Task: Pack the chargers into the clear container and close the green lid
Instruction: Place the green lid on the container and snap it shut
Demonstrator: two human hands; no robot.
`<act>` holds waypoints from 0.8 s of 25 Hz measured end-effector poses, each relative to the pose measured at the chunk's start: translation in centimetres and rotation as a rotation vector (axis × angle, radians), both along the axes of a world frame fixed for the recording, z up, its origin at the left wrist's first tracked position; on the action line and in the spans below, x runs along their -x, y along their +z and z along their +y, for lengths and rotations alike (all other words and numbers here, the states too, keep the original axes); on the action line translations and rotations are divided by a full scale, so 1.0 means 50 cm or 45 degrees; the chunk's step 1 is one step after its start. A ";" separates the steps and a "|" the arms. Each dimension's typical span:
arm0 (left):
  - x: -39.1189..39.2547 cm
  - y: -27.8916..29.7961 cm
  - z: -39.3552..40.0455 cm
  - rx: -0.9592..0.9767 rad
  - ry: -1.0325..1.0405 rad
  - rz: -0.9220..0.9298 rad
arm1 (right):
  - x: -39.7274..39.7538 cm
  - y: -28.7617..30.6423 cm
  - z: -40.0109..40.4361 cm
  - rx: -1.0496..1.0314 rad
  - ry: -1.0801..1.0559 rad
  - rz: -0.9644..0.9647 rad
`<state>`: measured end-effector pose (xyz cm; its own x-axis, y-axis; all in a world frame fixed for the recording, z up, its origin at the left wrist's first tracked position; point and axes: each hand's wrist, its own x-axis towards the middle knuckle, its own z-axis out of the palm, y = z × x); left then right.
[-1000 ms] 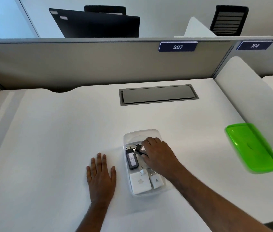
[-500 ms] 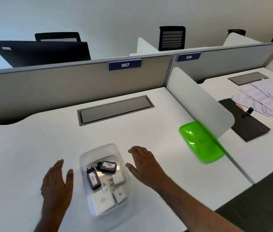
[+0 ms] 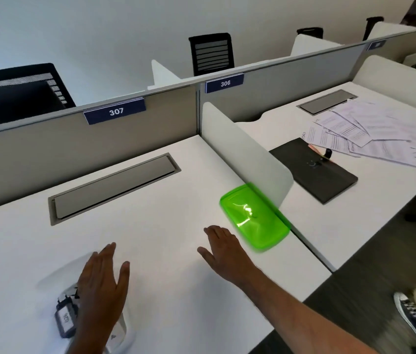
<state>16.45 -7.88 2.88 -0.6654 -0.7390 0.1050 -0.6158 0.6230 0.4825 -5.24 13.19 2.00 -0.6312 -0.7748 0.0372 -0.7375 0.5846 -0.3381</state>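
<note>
A person's right hand (image 3: 223, 249) reaches flat and spread across the white tabletop (image 3: 150, 226) toward the translucent green plastic lid (image 3: 255, 217), fingers extended, gripping nothing and just short of the lid's near edge. The lid lies by the tabletop's right edge, up against the low white divider panel (image 3: 247, 154).

The left hand (image 3: 102, 282) hovers, fingers together and empty, over the clear plastic container (image 3: 125, 330) near the front edge of the tabletop, covering most of it. Beneath the hand, one black charger with a white numbered label (image 3: 66, 319) can be seen inside the container, with bits of white beside and beyond it; how many chargers there are in all cannot be counted from here.

By the look of it, the packing is finished and the lid-fetching step is under way. The next move calls for the right hand to close on the lid, carry it back over the container, line it up with the rim and press it down, with the left hand likely steadying the container.

Counted: two hands, one green lid, one clear container, one charger plainly visible. On the neighbouring desk lie a dark flat folder (image 3: 314, 169) and a spread of printed papers (image 3: 365, 134).
</note>
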 end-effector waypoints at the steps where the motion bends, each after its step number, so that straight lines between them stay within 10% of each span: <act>1: 0.029 -0.006 0.015 -0.012 -0.017 -0.008 | 0.025 -0.006 0.022 0.001 -0.025 -0.005; 14: 0.378 -0.068 0.219 -0.317 -0.221 -0.043 | 0.287 -0.055 0.259 -0.060 -0.439 -0.115; 20: 0.501 -0.097 0.305 -0.878 -0.161 0.018 | 0.350 -0.079 0.305 -0.080 -0.585 -0.242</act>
